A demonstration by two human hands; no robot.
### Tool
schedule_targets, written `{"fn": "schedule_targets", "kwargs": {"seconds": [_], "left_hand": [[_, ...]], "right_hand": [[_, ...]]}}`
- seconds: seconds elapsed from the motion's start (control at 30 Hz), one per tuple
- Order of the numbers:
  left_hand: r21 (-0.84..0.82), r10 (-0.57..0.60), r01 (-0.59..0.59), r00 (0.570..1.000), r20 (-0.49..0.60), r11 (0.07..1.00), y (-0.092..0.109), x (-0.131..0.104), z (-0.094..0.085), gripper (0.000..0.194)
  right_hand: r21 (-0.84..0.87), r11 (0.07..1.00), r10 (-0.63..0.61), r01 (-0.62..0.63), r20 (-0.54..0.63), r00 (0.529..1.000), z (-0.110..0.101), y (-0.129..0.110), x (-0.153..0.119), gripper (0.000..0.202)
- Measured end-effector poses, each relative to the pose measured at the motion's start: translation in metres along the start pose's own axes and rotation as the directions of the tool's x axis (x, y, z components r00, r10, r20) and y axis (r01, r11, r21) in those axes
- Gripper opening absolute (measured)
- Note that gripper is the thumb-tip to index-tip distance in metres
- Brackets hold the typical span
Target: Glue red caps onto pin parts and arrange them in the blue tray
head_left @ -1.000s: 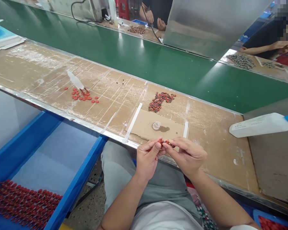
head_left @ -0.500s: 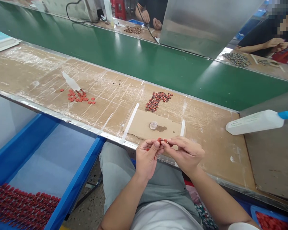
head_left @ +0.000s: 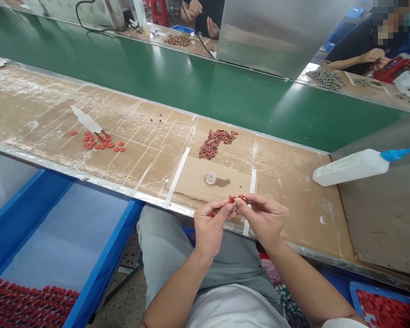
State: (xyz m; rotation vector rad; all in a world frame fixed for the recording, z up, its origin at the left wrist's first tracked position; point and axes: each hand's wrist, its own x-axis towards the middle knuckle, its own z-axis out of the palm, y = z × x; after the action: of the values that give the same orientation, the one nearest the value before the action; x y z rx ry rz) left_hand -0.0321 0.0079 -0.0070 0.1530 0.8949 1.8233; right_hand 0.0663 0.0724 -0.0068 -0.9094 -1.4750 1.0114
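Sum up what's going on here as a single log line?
left hand: pinching red piece | right hand: fingers on small red parts | clear cup: on cardboard beyond hands

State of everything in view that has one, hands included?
Left hand: grip closed on a small red piece
Right hand: fingers pinched at the same work
Squeeze bottle: blue nozzle fitted
Clear cup: on cardboard, contents unclear
Red discs: loose, scattered
Red-and-black pieces: heaped
Blue tray: part filled with red pieces, in rows
Blue basin: holds red pieces
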Motion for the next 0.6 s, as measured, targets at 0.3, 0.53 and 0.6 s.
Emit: {"fn": "schedule_targets", "kwargs": {"seconds": [0.3,0.53,0.6], "left_hand": [[0.023,-0.015,0.015,1.000,0.003,1.000,-0.007,0.000,0.006,0.017],[0.056,-0.024,0.023,1.000,0.013,0.998,-0.010,0.002,0.007,0.018],[0.061,-0.028,0.026,0.999,0.020,0.998,-0.012,0.002,0.007,0.018]], "right_hand": [[0.091,0.991,0.105,-0.097,-0.080,0.991,-0.003,0.008,-0.006,0.020],[0.042,0.991,0.130,-0.126,-0.112,0.985,-0.009,0.005,-0.003,0.018],[0.023,0.991,0.131,-0.129,-0.117,0.984,-0.011,0.005,-0.002,0.017]]}}
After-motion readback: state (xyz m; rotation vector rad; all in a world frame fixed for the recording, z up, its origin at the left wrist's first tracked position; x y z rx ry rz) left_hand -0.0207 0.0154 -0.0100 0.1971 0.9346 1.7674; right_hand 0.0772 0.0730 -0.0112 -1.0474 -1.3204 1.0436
